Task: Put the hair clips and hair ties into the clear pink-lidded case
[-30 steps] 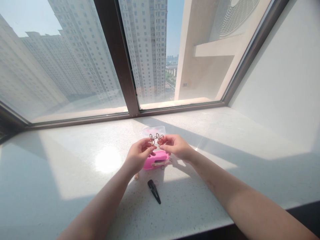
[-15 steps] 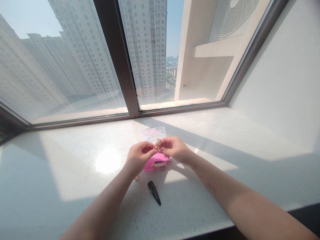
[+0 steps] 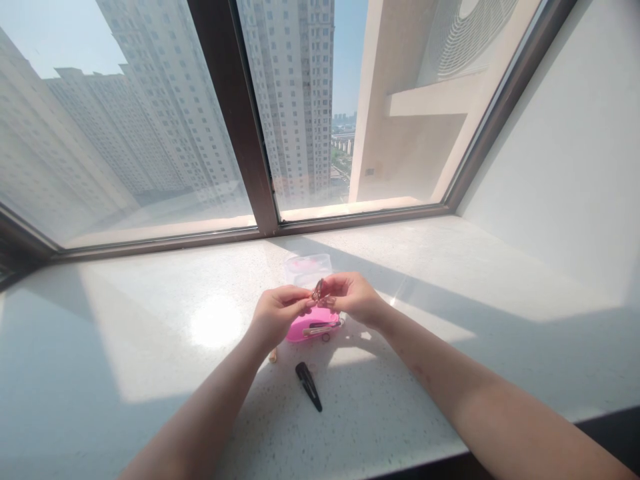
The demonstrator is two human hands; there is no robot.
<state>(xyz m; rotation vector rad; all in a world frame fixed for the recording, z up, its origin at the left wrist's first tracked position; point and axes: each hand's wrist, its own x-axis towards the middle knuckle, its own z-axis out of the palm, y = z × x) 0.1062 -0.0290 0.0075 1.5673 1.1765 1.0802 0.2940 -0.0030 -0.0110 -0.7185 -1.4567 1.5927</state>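
Sunlit window ledge, white speckled stone [image 3: 390, 420], hard shadows across it. From where I stand, both of the person's hands meet over the middle. Left hand [image 3: 281, 310]: thumb and fingers nearly together, a narrow pinch at the near side of a small gold-brown ornament of thin metal loops [image 3: 317, 291]. Right hand [image 3: 354, 293]: fingers curled, thumb close in, holding the ornament from the other side. Whether it is one piece or two pressed together, I cannot tell. It is held up, clear of the ledge.

Below the hands, a bright pink plastic tray [image 3: 298, 329], rounded, partly covered by them. A slim pale hair clip [image 3: 316, 331] lies across its near edge. Behind, a clear plastic lid [image 3: 305, 263]. Nearer the person, a black tapered snap clip [image 3: 309, 387] flat on the stone. Beside the left wrist, a small tan object [image 3: 273, 356], mostly hidden. Beyond the dark brown window frame [image 3: 265, 193], pale tower blocks [image 3: 293, 100].
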